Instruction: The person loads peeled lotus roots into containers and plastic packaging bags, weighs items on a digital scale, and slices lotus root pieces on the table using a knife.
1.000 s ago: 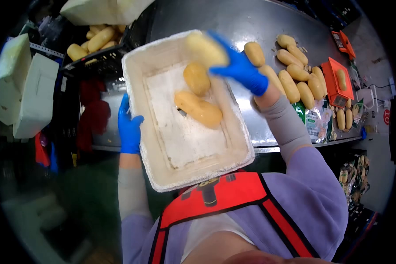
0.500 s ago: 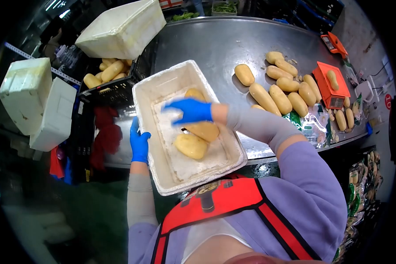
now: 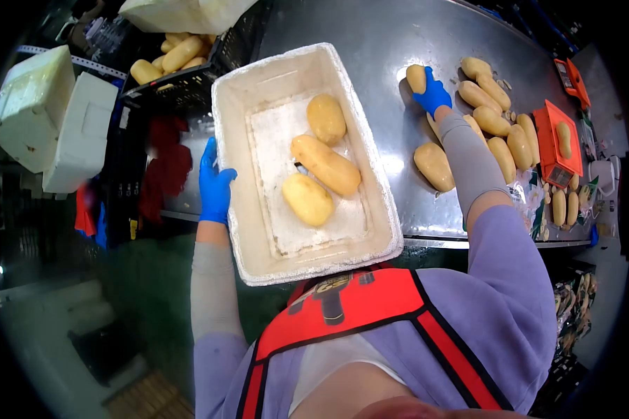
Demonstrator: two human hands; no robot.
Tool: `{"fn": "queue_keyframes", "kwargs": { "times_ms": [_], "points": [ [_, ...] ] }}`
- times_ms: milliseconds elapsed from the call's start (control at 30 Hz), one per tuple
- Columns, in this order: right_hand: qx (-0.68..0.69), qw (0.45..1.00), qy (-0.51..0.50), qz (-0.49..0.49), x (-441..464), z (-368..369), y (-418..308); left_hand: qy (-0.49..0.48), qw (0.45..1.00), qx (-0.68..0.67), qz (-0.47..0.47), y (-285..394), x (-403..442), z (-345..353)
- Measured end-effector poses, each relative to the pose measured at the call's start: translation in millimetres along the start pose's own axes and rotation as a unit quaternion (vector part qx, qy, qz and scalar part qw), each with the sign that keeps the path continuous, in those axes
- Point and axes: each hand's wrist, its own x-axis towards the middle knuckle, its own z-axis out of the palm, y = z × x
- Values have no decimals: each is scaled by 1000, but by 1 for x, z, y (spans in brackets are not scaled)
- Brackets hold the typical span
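Observation:
A white foam box (image 3: 386, 230) is tilted in front of my chest, with three pale yellow, potato-like vegetables (image 3: 326, 165) lying inside. My left hand (image 3: 215, 185), in a blue glove, grips the box's left wall, thumb on the rim and fingers outside. On the metal table to the right, my blue-gloved right hand (image 3: 433, 93) has its fingers around a yellow vegetable (image 3: 416, 78). Another vegetable (image 3: 434, 167) lies nearer the box, below my right hand. Several more (image 3: 519, 146) are grouped right of my forearm.
An orange scale (image 3: 556, 150) holding a small vegetable stands at the right of the metal table (image 3: 314, 28). At upper left, a black crate (image 3: 230, 59) holds vegetables beneath a foam box (image 3: 182, 12). More foam boxes (image 3: 80, 133) stand far left. Plastic packaging lies near the scale.
My right hand let go of a vegetable in the box, moved right to the table and closed around another. The box still rests in my left hand, and the camera view has shifted.

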Motion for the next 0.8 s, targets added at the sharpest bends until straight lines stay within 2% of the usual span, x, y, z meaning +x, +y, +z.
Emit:
{"fn": "queue_keyframes", "kwargs": {
  "times_ms": [67,100,133,167,200,233,300,367,400,433,467,500,533,567,633,700,733,767,800],
  "points": [
    [140,990,-17,18,5,-11,1,5,1000,-11,5,0,0,2],
    [139,990,-16,18,3,-13,0,8,1000,-21,11,0,0,3],
    [271,961,35,-47,-2,-12,-2,6,1000,-21,12,1,0,3],
    [398,907,88,-109,-8,-10,-3,5,1000,-19,6,2,0,3],
    [483,865,48,-128,-46,-47,-29,2,1000,-18,-1,2,0,4],
    [511,840,44,-179,-83,-74,-52,-3,1000,-18,1,2,1,5],
    [588,767,-96,-240,-132,-101,-79,6,1000,-4,-1,3,3,5],
    [529,734,-113,-411,-174,-112,-116,4,1000,15,10,1,4,2],
    [504,758,-164,-381,-194,-102,-132,7,999,33,16,-3,5,2],
    [340,825,-112,-438,-206,-92,-144,-7,1000,-2,16,-8,6,0],
    [220,862,-83,-449,-222,-86,-162,-12,1000,-14,14,-12,7,-3],
    [167,867,-131,-451,-231,-82,-179,-12,1000,-23,14,-13,9,-3],
    [129,866,-136,-464,-232,-64,-190,-21,999,-30,17,-8,10,1],
    [104,875,-140,-452,-242,-67,-199,-25,999,-34,15,1,7,4],
    [44,886,-211,-410,-246,-67,-207,-23,999,-40,11,-1,0,1],
    [16,884,-139,-446,-235,-60,-198,-30,998,-56,-10,-15,10,-3],
    [92,883,-108,-448,-227,-60,-187,-24,999,-19,-10,-14,11,-3],
    [272,847,-57,-453,-214,-54,-167,-12,999,-34,20,-10,7,1],
    [289,869,19,-401,-211,-67,-152,-4,999,-32,25,-14,9,-2]
  ]
}}
